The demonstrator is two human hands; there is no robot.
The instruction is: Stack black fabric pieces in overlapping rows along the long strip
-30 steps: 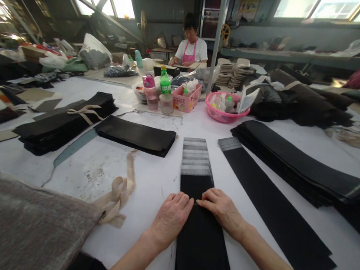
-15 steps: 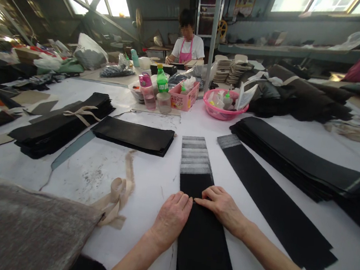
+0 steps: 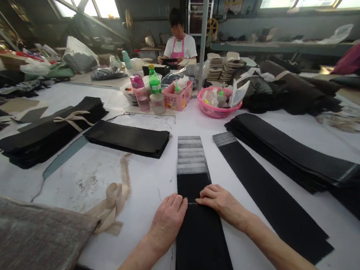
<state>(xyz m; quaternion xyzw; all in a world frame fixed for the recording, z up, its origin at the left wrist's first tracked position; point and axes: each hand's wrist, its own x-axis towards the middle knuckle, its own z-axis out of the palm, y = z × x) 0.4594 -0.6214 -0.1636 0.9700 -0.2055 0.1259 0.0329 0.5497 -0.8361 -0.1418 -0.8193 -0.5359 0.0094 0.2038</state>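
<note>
A long black strip of flat material (image 3: 202, 247) runs away from me on the white table, its far part (image 3: 190, 184) ending in grey-white bands. A pale line crosses the strip between my hands, where one black piece seems to lie over another. My left hand (image 3: 167, 221) is closed at the strip's left edge, with curled fingertips pressed on it. On the right side, my right hand (image 3: 220, 203) pinches at the same line, thumb and fingers together. A second black strip (image 3: 268, 189) with a grey end lies to the right.
Stacks of black strips lie at right (image 3: 290, 148) and left, one tied bundle (image 3: 56, 128) beside a flat stack (image 3: 127, 137). A pink basin (image 3: 217, 109), a pink box (image 3: 178, 97) and bottles stand behind. Grey cloth (image 3: 17, 233) covers the near left. Two people work farther back.
My right hand has shifted slightly right along the pale line, widening the gap from my left hand. The whole view has moved a little.
</note>
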